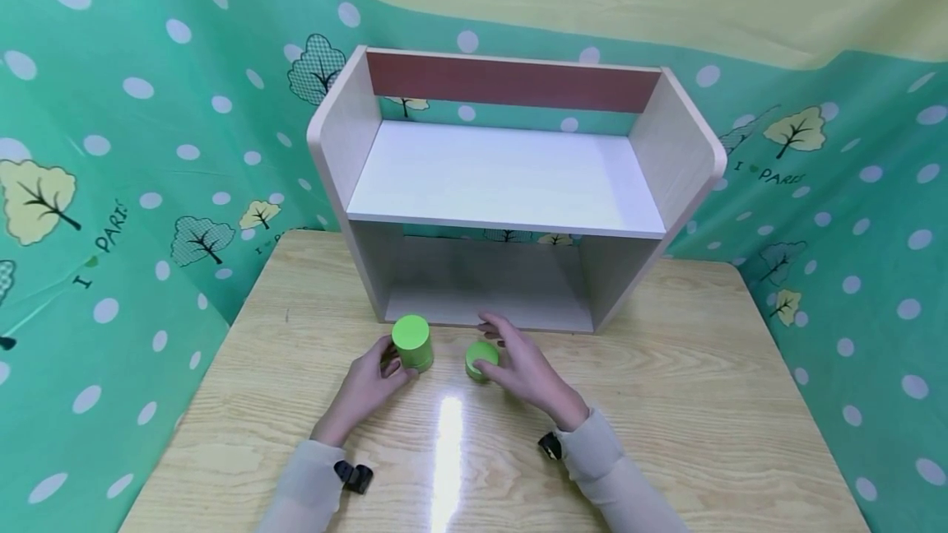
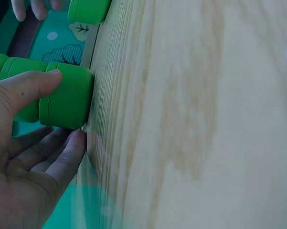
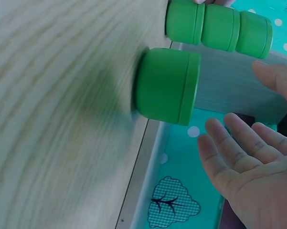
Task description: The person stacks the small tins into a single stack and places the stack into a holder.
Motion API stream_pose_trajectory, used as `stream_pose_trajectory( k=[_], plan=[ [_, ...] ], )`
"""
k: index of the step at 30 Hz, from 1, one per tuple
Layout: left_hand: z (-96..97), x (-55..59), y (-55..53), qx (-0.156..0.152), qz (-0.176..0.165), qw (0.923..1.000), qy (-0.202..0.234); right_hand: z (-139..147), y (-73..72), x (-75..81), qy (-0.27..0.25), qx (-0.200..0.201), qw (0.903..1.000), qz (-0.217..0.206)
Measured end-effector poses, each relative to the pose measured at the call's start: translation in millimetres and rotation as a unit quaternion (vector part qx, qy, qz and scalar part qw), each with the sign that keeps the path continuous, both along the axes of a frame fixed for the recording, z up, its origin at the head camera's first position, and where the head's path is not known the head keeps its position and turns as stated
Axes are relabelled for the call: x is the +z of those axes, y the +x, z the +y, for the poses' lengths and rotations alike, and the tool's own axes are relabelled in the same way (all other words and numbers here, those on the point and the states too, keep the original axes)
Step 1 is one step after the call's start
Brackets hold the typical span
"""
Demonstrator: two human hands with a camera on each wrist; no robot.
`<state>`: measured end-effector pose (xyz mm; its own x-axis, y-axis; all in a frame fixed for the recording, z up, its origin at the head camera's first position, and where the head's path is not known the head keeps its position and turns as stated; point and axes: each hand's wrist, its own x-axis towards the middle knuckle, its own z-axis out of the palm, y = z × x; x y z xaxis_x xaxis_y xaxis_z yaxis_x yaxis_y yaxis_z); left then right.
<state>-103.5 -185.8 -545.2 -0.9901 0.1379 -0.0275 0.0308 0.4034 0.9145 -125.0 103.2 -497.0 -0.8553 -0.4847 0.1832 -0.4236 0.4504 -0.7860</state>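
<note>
A stack of three green lidded jars (image 1: 411, 339) stands upright on the table, in front of the shelf's left part. My left hand (image 1: 366, 385) holds the stack low down, its thumb across the lower jars (image 2: 69, 100) and its fingers round the opposite side, near the tabletop. To the right is a single green jar (image 3: 164, 86) of the same kind, standing apart on the table. Over this jar, my right hand (image 1: 529, 368) hovers with thumb and fingers spread; the right wrist view shows a gap between the fingers and the jar.
A two-tier shelf unit (image 1: 504, 179) with pale sides and a reddish back strip stands at the table's rear, just behind the jars. Wood-grain tabletop (image 1: 689, 410) extends to both sides. A green patterned curtain (image 1: 148, 146) hangs behind and at the sides.
</note>
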Motion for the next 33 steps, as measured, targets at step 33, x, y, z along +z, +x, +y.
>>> stream_pose_trajectory(
  k=[33],
  plan=[
    [0.4,2.1,1.4,0.003,0.000,1.0000,-0.002,0,4.3,-18.3,0.034,-0.019,0.9988,-0.030]
  ],
)
